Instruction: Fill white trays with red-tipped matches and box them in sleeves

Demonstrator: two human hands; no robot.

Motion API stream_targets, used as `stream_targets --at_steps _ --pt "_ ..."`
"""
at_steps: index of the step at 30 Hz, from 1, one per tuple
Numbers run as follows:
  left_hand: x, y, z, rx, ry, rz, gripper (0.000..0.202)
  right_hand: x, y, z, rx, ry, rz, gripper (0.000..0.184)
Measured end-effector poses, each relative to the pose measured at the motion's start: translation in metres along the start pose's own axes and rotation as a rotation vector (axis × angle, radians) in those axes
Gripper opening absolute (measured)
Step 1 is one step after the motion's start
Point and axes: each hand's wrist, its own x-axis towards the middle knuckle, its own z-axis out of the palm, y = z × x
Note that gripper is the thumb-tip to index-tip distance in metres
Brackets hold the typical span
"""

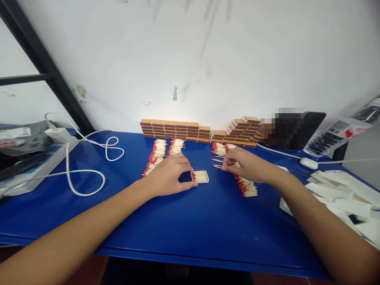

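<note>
A small open matchbox tray [200,176] filled with red-tipped matches lies on the blue table [190,233]. My left hand [170,174] curls round its left end, thumb and fingers pinching it. My right hand [242,163] rests closed on a row of loose matches [246,186], fingertips pinching a few matches near its far end. Two more rows of matches [156,156] lie beyond my left hand.
Stacked brown matchboxes [175,130] line the wall, with a second stack [242,130] to the right. A white cable [86,174] loops at the left beside a power strip [32,166]. White flat cartons [341,194] pile up at the right. A calculator [329,140] lies behind them.
</note>
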Motion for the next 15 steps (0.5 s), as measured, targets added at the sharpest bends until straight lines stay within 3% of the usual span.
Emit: stream_targets --at_steps 10,15 --pt "0.0 0.0 0.0 -0.016 0.005 0.01 0.026 0.003 0.005 0.01 0.02 0.039 0.0 0.029" --pt "0.0 0.0 0.0 -0.01 0.021 0.014 0.027 0.001 -0.015 0.009 0.057 0.125 -0.045 0.027"
